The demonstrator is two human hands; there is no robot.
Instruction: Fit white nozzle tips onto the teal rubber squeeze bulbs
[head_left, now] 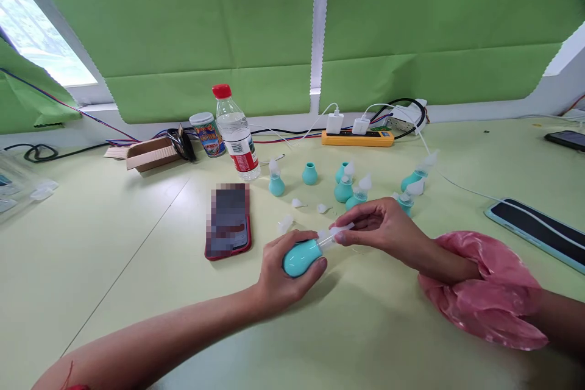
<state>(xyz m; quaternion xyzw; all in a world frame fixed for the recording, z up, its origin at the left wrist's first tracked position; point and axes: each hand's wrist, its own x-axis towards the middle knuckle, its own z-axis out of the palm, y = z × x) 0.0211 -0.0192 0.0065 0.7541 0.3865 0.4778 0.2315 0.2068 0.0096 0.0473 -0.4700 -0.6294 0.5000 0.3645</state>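
My left hand (pixel 286 268) is wrapped round a teal squeeze bulb (pixel 301 258), which lies tilted with its clear neck to the right. At that neck my right hand (pixel 375 225) pinches a translucent white nozzle tip (pixel 343 230) between thumb and fingers. Whether the tip is fully seated on the neck I cannot tell. Behind my hands stand several more teal bulbs, some with white tips on, such as one bulb (pixel 276 185), and a bare-topped one (pixel 309 174). Small loose white tips (pixel 298 203) and a clear piece (pixel 286 223) lie just beyond my left hand.
A red-cased phone (pixel 249 237) lies to the left, with a water bottle (pixel 242 149), a printed can (pixel 208 134) and a cardboard box (pixel 153 155) behind. At the back is a yellow power strip (pixel 356 138). A charging phone (pixel 539 231) and its white cable are at right.
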